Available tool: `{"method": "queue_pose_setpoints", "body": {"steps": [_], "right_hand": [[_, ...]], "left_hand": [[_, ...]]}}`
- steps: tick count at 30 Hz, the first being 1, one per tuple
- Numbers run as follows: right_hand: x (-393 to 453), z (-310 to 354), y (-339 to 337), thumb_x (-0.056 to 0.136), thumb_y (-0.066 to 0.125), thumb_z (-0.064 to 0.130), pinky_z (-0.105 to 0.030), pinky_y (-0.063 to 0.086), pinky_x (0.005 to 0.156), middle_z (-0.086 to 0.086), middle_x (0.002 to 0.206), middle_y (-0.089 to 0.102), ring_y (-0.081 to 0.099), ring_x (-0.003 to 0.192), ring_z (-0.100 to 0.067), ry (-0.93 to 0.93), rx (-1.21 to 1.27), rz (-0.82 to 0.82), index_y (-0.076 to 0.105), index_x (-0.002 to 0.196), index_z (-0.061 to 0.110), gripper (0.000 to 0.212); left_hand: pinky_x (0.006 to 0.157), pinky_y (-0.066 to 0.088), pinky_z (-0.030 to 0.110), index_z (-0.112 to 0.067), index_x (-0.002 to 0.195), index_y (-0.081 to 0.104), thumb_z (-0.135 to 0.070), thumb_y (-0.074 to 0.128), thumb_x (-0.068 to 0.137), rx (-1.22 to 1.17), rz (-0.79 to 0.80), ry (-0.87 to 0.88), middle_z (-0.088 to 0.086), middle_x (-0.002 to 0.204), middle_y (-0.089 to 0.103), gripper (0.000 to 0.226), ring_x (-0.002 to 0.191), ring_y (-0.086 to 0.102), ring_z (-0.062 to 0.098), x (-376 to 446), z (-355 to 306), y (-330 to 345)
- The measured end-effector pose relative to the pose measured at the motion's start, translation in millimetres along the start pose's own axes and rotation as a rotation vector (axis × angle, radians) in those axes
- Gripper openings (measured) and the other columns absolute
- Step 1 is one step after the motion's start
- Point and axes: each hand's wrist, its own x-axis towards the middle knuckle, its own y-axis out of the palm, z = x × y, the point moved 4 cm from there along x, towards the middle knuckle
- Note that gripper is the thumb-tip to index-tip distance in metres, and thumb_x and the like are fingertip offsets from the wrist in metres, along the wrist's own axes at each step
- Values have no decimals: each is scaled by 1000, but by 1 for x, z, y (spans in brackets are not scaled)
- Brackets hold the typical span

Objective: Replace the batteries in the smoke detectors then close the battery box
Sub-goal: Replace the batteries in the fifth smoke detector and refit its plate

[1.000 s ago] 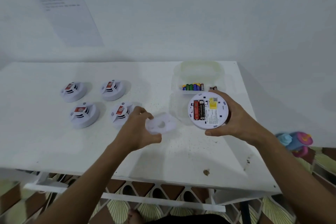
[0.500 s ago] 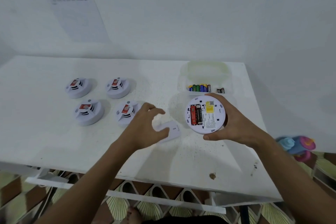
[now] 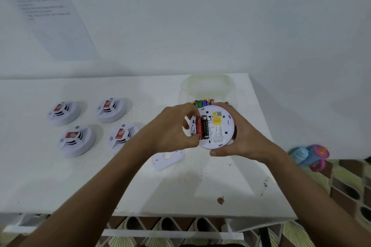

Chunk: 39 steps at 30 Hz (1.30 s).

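Left hand (image 3: 172,128) now pinches the red battery (image 3: 198,127) in the right-hand-gripped (image 3: 245,136) detector (image 3: 217,126); battery box (image 3: 208,88) open.

- The left hand (image 3: 172,128) let go of the white cover plate (image 3: 168,158), which now lies flat on the bench (image 3: 80,182)
- It moved over to the open smoke detector (image 3: 215,126); its fingers (image 3: 193,138) now touch the red battery (image 3: 198,127)

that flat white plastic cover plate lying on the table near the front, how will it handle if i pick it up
The flat white plastic cover plate looks thin with a central hole, so it is probably light and fairly stiff. Lying flat on the white table, it will likely slide if pushed, not roll or tip. Its low edge may be hard to pinch; hooking a finger in the hole could help.
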Motion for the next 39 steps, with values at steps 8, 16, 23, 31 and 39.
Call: {"method": "queue_pose_setpoints", "body": {"steps": [8,16,23,31,39], "right_hand": [[0,-5,-8,60,89,-10,-22,53,87,19,129,57,56,122,-7,23,0,-42,38,143,26,103],[7,-7,-4,59,90,1,-26,51,96,9,135,53,53,127,-15,-1,-12,-40,36,145,18,102],[13,-7,-6,62,87,-2,-28,52,96,5,139,52,52,129,-17,-2,31,-5,35,145,18,100],[15,-11,-14,61,87,-2,-30,54,95,7,139,53,53,129,-17,21,49,-15,36,146,19,101],[13,-11,-20,61,87,2,-36,56,93,1,139,52,53,128,-21,18,53,-12,37,145,21,100]], "left_hand": [[70,56,24,-19,112,57,-30,79,69,69,46,78,-3,102,68,49,85,64,13,18,-10,2],[65,57,40,-19,109,51,-31,79,66,183,95,83,-2,95,66,52,78,64,19,23,-8,1],[58,54,37,-16,116,41,-36,71,73,349,59,147,-1,87,63,56,66,58,20,24,-9,2],[72,56,36,-27,132,43,-36,63,76,104,-9,209,-6,105,69,60,84,64,15,26,-1,0],[76,58,34,-25,128,45,-39,78,72,88,118,182,-3,108,68,67,87,65,14,41,0,-2]]}}
